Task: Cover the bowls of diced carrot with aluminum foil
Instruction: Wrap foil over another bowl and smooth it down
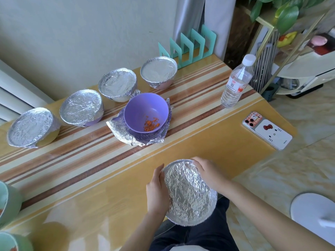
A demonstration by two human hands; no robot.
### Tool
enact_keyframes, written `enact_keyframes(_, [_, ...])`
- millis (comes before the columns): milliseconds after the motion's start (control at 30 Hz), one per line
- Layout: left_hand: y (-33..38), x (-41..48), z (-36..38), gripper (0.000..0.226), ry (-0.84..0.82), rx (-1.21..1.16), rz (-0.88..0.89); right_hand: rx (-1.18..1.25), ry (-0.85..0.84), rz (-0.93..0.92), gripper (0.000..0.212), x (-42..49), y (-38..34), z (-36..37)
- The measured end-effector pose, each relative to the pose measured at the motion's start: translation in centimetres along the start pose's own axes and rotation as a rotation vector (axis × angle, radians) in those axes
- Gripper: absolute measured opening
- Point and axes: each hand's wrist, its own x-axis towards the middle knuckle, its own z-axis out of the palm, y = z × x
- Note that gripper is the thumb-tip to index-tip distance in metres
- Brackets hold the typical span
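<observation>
At the desk's (235, 151) near edge, left hand (157, 189) and right hand (208, 171) grip a foil-covered bowl (188, 192), fingers curled round its rim; purple bowl (146, 113) uncovered beyond.

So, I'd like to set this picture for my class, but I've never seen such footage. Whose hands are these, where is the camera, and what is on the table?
There is no machine here: a person works with bare hands. The one picture comes from a wide-angle camera worn on the head, looking down. The left hand and right hand grip a foil-covered bowl at the near edge of the table. Along the far side stand four more covered bowls. In front of them an open purple bowl with diced carrot sits on loose foil. A bottle, a phone and a teal rack are to the right.
</observation>
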Motion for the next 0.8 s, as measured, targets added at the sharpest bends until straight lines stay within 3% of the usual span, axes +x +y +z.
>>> enact_keyframes(167, [0.4, -0.4, -0.7, 0.03, -0.109, 0.03, -0.005, -0.035, 0.038, 0.007, 0.033, 0.1, 0.4, 0.3])
enact_keyframes(300, [1.0, 0.7, -1.2, 0.023, -0.187, 0.081, 0.071, -0.033, -0.058, -0.084, 0.031, 0.4, -0.8, 0.1])
enact_keyframes(633, [0.7, 0.8, -1.5, 0.02, -0.013, 0.049, 0.113, 0.057, -0.011, -0.062, 0.032, -0.4, -3.0, -0.3])
enact_keyframes(800, [0.7, 0.9, -1.5, 0.021, 0.055, 0.075, 0.248, 0.129, 0.064, -0.062, 0.03, -0.6, -3.1, -0.2])
